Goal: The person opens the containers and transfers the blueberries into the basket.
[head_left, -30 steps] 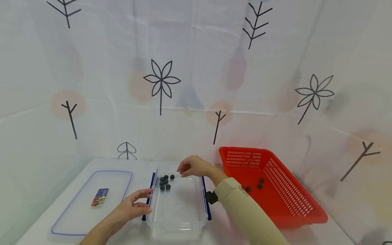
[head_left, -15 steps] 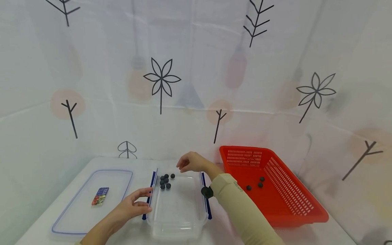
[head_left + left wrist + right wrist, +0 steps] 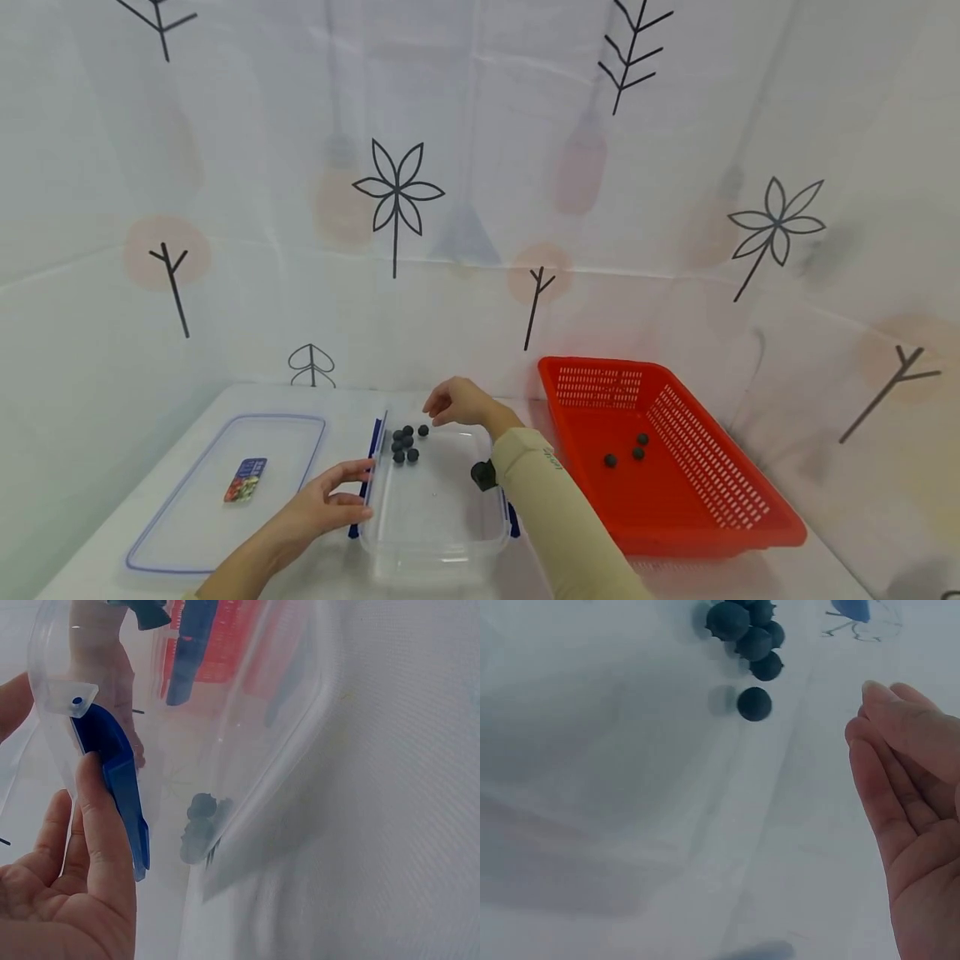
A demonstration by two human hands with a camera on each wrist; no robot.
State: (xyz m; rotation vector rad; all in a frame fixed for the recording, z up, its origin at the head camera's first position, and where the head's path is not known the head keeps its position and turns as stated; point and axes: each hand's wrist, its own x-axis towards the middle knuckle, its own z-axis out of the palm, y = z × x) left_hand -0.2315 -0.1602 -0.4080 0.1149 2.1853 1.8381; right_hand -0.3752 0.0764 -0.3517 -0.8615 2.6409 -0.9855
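The head camera, farthest off, faces forward and down over the left hand [image 3: 318, 504], the right hand [image 3: 461, 402], a clear rectangular plastic container with blue latches [image 3: 438, 550], a red perforated plastic basket [image 3: 675, 500] and a white fabric backdrop with black plant drawings [image 3: 465, 321]. Turned sideways, the left-wrist camera looks from close by through the container's transparent wall toward the basket. The right-wrist camera looks down at close range on the small dark round berry-like balls [image 3: 407, 442], which all three views share.
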